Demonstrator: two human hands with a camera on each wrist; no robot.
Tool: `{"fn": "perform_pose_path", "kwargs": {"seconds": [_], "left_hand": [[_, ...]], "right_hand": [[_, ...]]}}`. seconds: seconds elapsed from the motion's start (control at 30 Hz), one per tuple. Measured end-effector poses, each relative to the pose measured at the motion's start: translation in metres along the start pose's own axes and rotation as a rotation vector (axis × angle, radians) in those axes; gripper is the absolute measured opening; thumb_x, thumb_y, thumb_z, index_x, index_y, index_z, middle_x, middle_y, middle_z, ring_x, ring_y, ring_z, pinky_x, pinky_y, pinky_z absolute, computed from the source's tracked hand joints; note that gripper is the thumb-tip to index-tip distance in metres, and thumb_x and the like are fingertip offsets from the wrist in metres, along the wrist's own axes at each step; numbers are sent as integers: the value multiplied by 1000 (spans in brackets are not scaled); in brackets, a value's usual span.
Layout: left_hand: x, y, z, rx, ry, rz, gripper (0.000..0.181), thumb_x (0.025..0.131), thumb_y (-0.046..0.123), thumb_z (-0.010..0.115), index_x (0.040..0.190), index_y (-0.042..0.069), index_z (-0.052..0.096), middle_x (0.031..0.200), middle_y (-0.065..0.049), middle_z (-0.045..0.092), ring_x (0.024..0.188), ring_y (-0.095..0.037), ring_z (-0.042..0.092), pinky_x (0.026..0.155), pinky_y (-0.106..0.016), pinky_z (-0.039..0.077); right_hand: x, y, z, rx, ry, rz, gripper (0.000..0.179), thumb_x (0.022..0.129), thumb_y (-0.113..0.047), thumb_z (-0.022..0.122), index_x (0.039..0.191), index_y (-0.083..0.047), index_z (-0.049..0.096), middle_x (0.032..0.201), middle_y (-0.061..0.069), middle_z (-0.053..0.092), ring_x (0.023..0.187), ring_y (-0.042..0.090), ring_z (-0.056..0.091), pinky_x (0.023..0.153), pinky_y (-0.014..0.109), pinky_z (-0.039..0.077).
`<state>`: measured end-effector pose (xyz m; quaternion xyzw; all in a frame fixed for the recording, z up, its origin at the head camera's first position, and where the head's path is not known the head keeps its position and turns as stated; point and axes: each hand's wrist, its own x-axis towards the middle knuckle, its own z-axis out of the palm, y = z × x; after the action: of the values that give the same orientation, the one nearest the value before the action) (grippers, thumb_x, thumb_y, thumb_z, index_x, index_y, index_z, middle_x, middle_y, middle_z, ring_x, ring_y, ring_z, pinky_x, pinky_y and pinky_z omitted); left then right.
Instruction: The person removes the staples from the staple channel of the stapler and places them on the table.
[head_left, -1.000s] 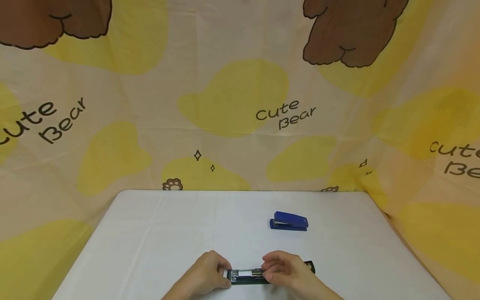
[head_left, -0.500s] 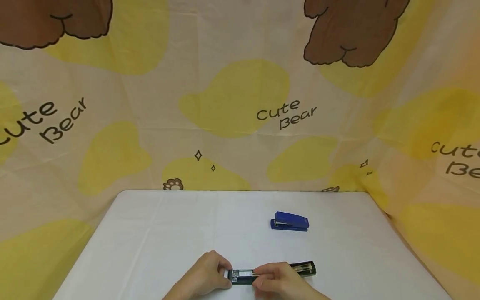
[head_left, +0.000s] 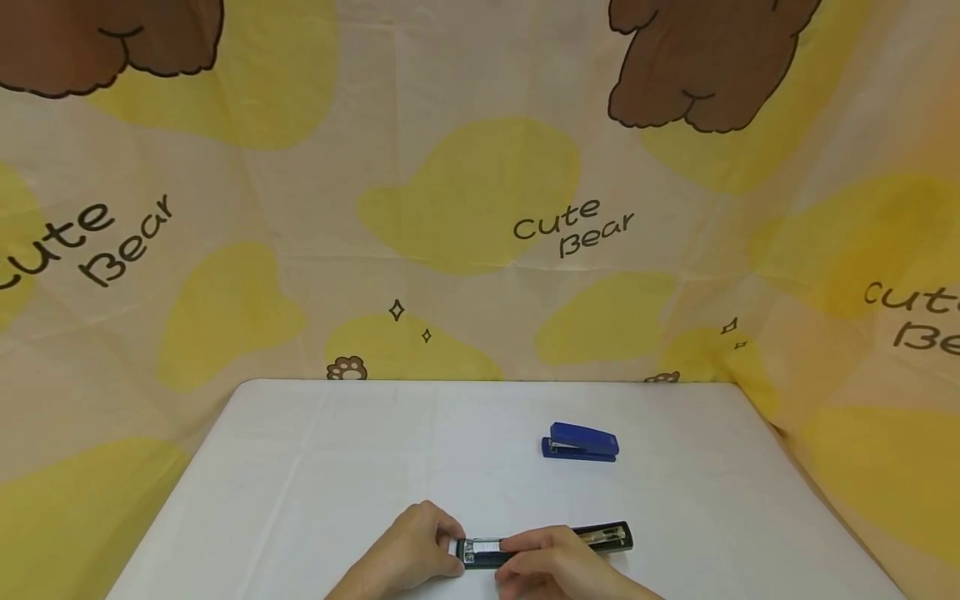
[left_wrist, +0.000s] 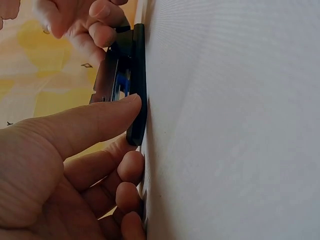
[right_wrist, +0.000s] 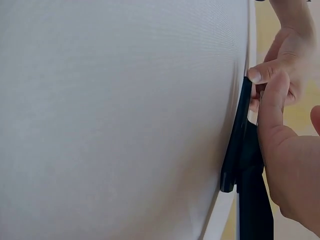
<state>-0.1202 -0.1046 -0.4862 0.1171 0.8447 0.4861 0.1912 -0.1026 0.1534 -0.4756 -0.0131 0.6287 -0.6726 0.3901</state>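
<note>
You have 2 staplers on the white table (head_left: 337,467). The black stapler (head_left: 480,562) lies close to you, with its top cover (head_left: 613,536) swung back to the right and a white strip (head_left: 483,547) showing inside. Your left hand (head_left: 416,546) pinches the left end of its base between thumb and fingers. Your right hand (head_left: 566,562) is loose, not clasped round anything, its forefinger reaching along the middle of the stapler beside the strip. The blue stapler (head_left: 585,442) sits farther back, apart from both hands, before the bear-print cloth (head_left: 450,192).
</note>
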Motion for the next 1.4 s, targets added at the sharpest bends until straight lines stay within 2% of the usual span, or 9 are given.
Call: {"fn": "perform_pose_path", "kwargs": {"seconds": [0.4,0.6,0.77,1.07,1.4], "left_hand": [[-1,-1,0,-4,-7,12,26,72,-2,87,96,3,79,55,5,49,49,-8,39,46,-21,28],[-1,-1,0,0,-9,12,26,73,-2,86,98,2,79,55,5,49,49,-8,39,46,-21,28],[-1,-1,1,0,-6,9,26,73,-2,86,98,2,79,56,5,49,50,-9,40,46,-21,28],[-1,0,0,1,-6,7,24,73,-1,86,96,4,79,56,5,49,50,-9,40,46,-21,29],[-1,0,1,1,-2,8,25,72,-1,86,95,3,79,55,5,49,49,-8,40,46,-21,29]], "right_hand": [[5,-1,3,68,-70,-6,45,103,-11,60,141,13,55,110,12,77,89,10,73,86,22,57],[8,3,2,80,-52,0,42,103,-9,61,139,12,57,109,10,77,89,11,73,87,24,57],[9,6,7,110,14,-2,36,101,-7,61,133,11,62,102,7,78,84,10,74,84,23,58],[15,8,24,84,235,-2,24,101,-5,64,120,8,70,92,7,78,76,10,74,74,25,60],[22,7,32,22,309,22,17,100,-11,68,110,3,71,89,6,77,74,10,71,72,23,59]]}}
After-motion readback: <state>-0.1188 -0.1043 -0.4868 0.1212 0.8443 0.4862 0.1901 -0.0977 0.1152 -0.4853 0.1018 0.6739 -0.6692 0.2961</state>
